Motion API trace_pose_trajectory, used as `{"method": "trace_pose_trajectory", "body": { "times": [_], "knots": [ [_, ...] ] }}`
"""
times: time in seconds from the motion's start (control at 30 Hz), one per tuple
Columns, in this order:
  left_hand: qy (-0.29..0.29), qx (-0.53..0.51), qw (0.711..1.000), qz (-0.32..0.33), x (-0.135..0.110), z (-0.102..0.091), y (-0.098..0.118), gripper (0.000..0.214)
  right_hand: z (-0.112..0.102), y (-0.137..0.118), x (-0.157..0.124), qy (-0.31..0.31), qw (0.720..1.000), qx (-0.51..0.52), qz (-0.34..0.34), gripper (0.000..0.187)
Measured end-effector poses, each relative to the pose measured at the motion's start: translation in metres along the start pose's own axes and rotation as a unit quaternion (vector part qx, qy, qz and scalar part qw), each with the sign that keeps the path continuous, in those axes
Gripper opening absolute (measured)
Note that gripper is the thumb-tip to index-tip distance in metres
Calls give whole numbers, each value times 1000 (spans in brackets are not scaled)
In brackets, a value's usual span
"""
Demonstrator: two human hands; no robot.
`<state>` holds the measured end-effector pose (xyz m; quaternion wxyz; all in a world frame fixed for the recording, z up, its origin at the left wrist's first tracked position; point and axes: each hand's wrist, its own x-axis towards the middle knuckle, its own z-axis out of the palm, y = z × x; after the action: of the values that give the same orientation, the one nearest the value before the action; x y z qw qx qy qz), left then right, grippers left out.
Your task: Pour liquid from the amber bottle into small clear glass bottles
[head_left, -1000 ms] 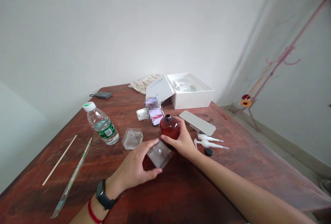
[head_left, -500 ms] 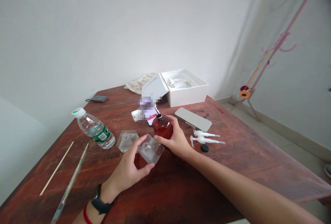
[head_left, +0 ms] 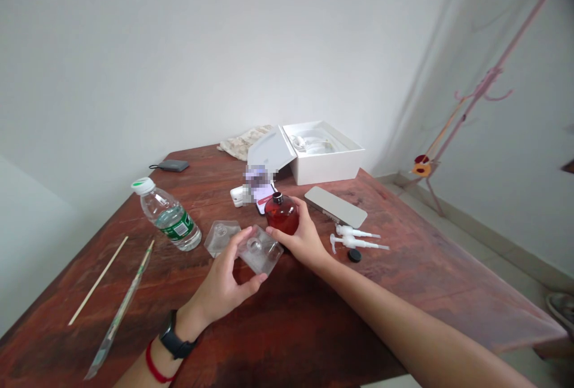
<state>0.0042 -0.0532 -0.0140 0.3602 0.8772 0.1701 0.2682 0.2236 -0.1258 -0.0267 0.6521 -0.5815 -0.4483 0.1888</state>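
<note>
Reddish-brown, round translucent bottle (head_left: 282,217) is upright in the right hand (head_left: 307,244), whose fingers wrap its side; its neck is open, its fill unclear. Just left of it, the left hand (head_left: 224,283) pinches a clear angular bottle (head_left: 266,254); a matching one (head_left: 217,240) sits farther left. No pump is fitted to these: two white plastic pumps (head_left: 352,242) and a round black cap (head_left: 354,255) lie to its right. Well left, a capped plastic bottle (head_left: 180,229) holds clear liquid; behind it, an open white box (head_left: 329,168) holds white cable (head_left: 297,143).
</note>
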Motion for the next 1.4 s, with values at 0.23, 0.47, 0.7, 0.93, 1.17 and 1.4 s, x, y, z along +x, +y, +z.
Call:
{"method": "trace_pose_trajectory", "body": {
  "times": [0.23,0.47,0.7,0.93,1.17,1.4],
  "knots": [
    [4,1,1000,7,0,-3,5,82,1,2,1,-11,999,35,-21,79],
    [21,-36,998,43,3,3,9,84,-10,-5,-3,21,995,36,-88,74],
    [47,-35,996,59,3,7,10,81,-22,4,-3,51,994,-1,-96,77],
    [12,-5,999,49,1,12,8,86,-24,20,-1,20,996,-14,-80,83],
    [3,-3,999,37,1,14,6,88,-31,8,-2,51,992,-69,-94,81],
    [6,0,999,34,1,14,6,84,-34,5,0,80,988,-96,-93,78]
  ]
}}
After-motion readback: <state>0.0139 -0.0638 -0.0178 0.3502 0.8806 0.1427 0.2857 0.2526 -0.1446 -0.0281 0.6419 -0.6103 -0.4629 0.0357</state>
